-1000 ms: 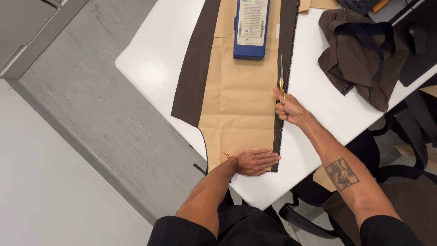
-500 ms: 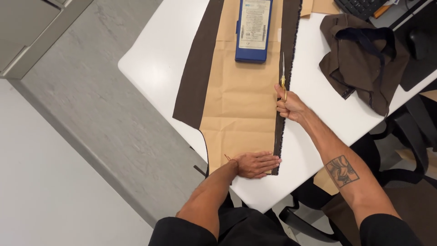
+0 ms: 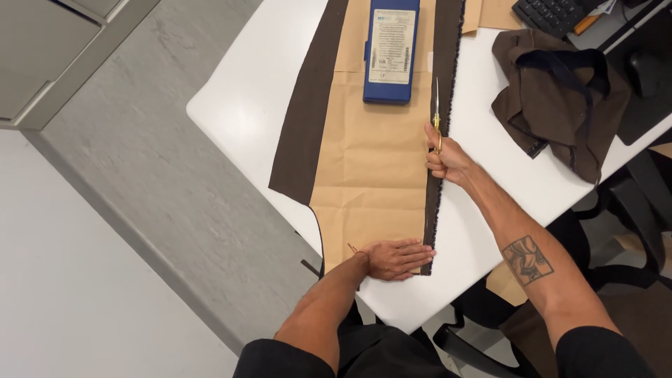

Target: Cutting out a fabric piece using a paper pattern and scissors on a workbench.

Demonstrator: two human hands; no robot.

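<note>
A long brown paper pattern lies on dark brown fabric on a white table. My left hand presses flat on the near end of the paper, fingers together. My right hand grips gold-handled scissors, whose blades point away from me along the paper's right edge, into the fabric strip there. A blue flat box rests on the paper as a weight further up.
A crumpled brown garment with dark straps lies on the table to the right. A black keyboard sits at the far right corner. Dark chair parts stand below the table's right side; grey floor lies to the left.
My right hand with the scissors has moved a little further away from me along the paper's right edge. My left hand stays pressed on the near end.
</note>
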